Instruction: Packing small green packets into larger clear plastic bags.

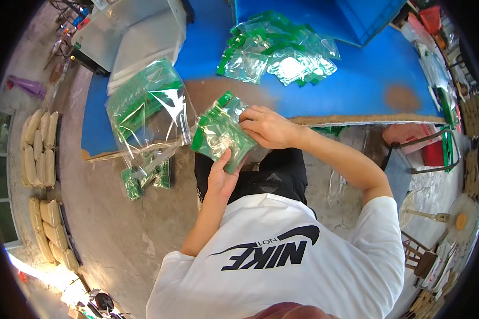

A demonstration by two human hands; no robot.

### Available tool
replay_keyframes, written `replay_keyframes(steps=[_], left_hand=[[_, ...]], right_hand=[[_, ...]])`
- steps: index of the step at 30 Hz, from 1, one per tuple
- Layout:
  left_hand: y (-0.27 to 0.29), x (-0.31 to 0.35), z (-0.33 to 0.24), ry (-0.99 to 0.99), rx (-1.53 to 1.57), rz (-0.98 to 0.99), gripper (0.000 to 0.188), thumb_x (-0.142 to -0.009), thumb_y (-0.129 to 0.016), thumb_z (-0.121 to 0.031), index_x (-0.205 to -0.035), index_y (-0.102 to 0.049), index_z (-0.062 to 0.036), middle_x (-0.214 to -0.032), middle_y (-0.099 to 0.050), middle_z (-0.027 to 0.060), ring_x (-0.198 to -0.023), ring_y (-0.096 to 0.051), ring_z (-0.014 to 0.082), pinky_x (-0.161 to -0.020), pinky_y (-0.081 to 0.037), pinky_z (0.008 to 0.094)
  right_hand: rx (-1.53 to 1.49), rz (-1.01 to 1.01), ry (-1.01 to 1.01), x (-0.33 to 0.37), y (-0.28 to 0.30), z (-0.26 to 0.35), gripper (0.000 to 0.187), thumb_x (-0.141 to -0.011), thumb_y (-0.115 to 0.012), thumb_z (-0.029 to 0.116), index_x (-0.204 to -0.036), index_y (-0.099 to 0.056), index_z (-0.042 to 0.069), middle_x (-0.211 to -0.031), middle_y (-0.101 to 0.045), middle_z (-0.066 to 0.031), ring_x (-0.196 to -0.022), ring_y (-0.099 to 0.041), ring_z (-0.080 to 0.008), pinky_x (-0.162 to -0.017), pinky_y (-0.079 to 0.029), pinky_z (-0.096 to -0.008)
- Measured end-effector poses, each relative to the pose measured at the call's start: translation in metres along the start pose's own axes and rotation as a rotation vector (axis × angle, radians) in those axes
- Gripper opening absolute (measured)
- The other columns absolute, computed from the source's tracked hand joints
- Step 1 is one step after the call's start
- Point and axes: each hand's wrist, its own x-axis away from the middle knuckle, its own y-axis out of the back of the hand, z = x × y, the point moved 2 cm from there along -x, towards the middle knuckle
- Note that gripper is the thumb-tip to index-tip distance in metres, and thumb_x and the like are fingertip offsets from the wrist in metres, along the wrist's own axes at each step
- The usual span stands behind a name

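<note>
Over my lap I hold a stack of clear plastic bags with green edges (218, 130). From below, my left hand (222, 178) grips the stack, thumb on its front. At the stack's right side, the fingers of my right hand (269, 126) are closed on the bags' edge; their tips are partly hidden. Just left of the stack, a large clear plastic bag (165, 106) lies at the table edge with several green-edged bags packed inside. Farther back on the blue table, a loose pile of the same green-edged bags (282, 48) is heaped up.
The blue table (351, 95) has a worn brown front edge. A blue bin (324, 18) stands behind the pile, and a grey-white machine or box (133, 24) at the back left. Small green packets (143, 178) lie low at the left. Stacked tan sacks (40, 149) stand on the floor.
</note>
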Motion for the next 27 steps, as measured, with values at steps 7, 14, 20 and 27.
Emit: replay_keyframes(steps=[7, 14, 20, 27], left_hand=[[0.016, -0.004, -0.001, -0.024, -0.139, -0.028, 0.042, -0.095, -0.061, -0.007, -0.135, -0.047, -0.0021, -0.132, -0.057, 0.0115, -0.123, -0.056, 0.029, -0.112, -0.044, 0.0478], [0.008, 0.0, -0.002, -0.032, -0.013, 0.031, 0.045, -0.095, -0.062, -0.009, -0.136, -0.046, -0.0029, -0.135, -0.056, 0.0112, -0.125, -0.055, 0.0291, -0.112, -0.043, 0.0503], [0.009, 0.0, 0.0, 0.058, -0.021, 0.128, 0.049, -0.094, -0.063, -0.009, -0.138, -0.044, -0.002, -0.136, -0.054, 0.0129, -0.127, -0.053, 0.0308, -0.113, -0.041, 0.0517], [0.003, -0.009, 0.029, 0.128, -0.017, 0.157, 0.051, -0.095, -0.062, -0.009, -0.141, -0.041, -0.0022, -0.138, -0.053, 0.0138, -0.129, -0.051, 0.0328, -0.115, -0.038, 0.0524]], right_hand=[[0.507, -0.378, -0.049, -0.015, 0.023, -0.072, 0.041, -0.096, -0.055, 0.036, -0.121, -0.059, 0.003, -0.132, -0.054, -0.0204, -0.132, -0.043, -0.0399, -0.11, -0.032, -0.0538], [0.054, -0.081, 0.057, 0.019, -0.01, 0.014, 0.029, -0.087, -0.066, 0.017, -0.111, -0.063, 0.001, -0.108, -0.06, -0.017, -0.108, -0.057, -0.0347, -0.097, -0.045, -0.0399], [0.492, -0.451, -0.315, 0.062, 0.047, -0.053, 0.043, -0.089, -0.065, 0.03, -0.121, -0.062, 0.001, -0.13, -0.056, -0.0212, -0.126, -0.047, -0.0421, -0.109, -0.034, -0.0536], [0.03, -0.132, -0.262, 0.047, -0.001, 0.006, 0.032, -0.091, -0.064, 0.029, -0.11, -0.064, 0.003, -0.108, -0.057, -0.0212, -0.111, -0.052, -0.0408, -0.107, -0.034, -0.0553]])
